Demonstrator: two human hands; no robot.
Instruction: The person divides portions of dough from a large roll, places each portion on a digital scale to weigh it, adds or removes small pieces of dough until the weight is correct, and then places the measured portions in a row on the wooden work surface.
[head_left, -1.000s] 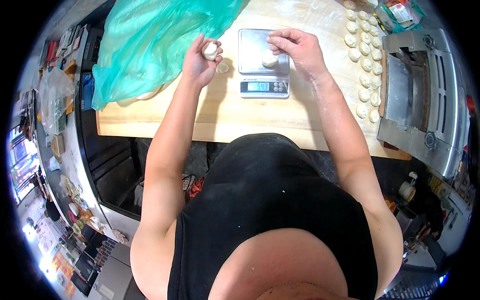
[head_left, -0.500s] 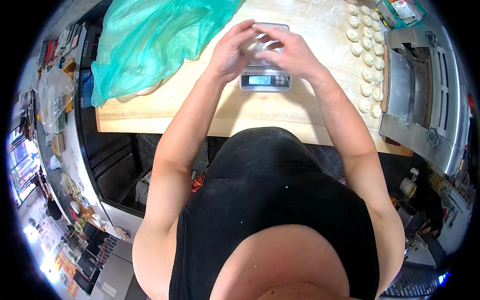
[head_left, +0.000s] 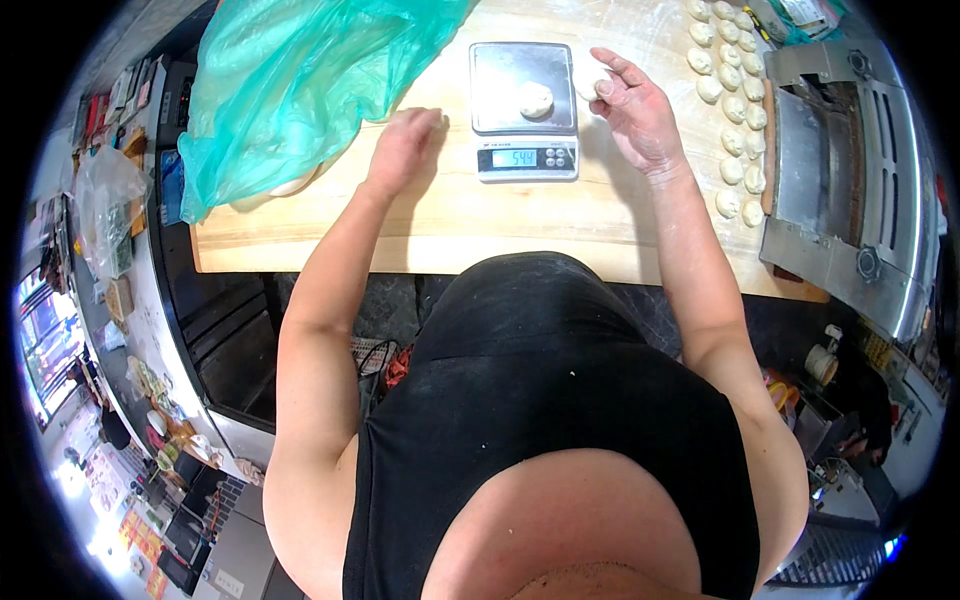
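Observation:
A digital kitchen scale [head_left: 528, 160] with a silver weighing plate [head_left: 497, 92] stands in front of me. One round dough piece [head_left: 536, 101] rests on its plate. Just right of the scale, my right hand [head_left: 640, 115] holds a pale dough piece [head_left: 590, 84] between thumb and fingers. My left hand [head_left: 408, 148] is low over the board, left of the scale, beside a green plastic sheet [head_left: 290, 100]. Its fingers curl under; anything inside them is hidden. Part of a pale dough mass [head_left: 293, 187] shows below the sheet's edge.
Several dough balls [head_left: 733, 141] stand in rows at the right of the floured wooden board [head_left: 330, 235]. Beyond them is a metal machine [head_left: 850, 170] with knobs. A clear plastic bag [head_left: 105, 195] hangs at the far left.
My hands have parted from over the scale, the left moving left and down, the right moving right with a dough piece. The scale's plate and the dough on it now show, and the display reads differently.

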